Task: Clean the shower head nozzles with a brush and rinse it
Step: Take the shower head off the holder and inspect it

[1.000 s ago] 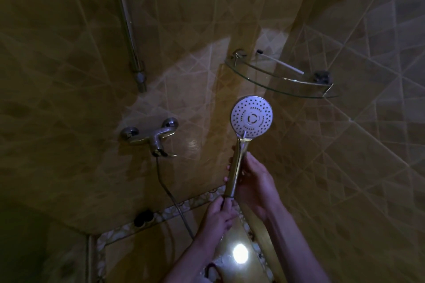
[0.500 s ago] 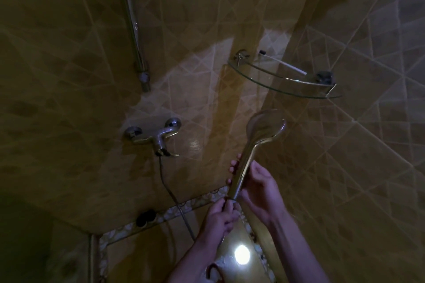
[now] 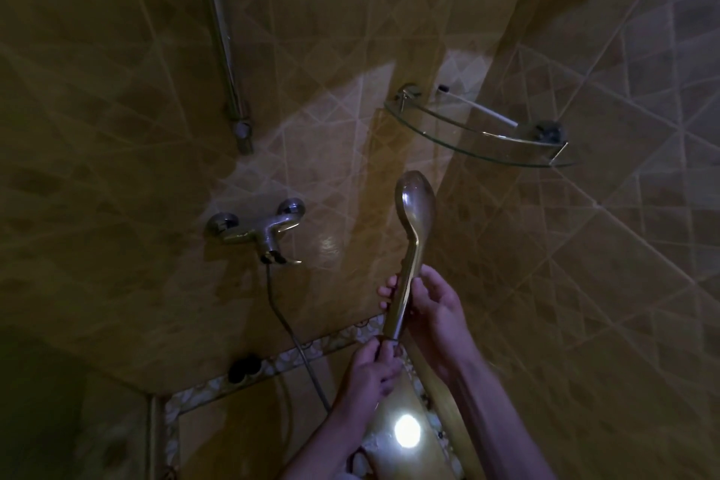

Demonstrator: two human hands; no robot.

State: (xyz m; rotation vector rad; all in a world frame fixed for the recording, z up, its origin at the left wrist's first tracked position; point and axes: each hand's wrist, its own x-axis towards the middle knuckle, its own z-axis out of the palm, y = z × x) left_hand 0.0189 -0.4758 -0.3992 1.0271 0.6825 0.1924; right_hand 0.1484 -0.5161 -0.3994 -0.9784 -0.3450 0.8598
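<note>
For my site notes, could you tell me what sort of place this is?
Most likely a tiled shower corner in a bathroom: a wall mixer tap, a glass corner shelf, and a shower head held in both hands.

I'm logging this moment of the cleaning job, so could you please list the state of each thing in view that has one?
shower head: held upright, nozzle face turned away from the camera
left hand: grips the base of the handle
right hand: holds the handle higher up
hose: attached under the mixer tap, hanging down
mixer tap: no water seen running
glass corner shelf: carries a white stick-like item and a dark object
</note>
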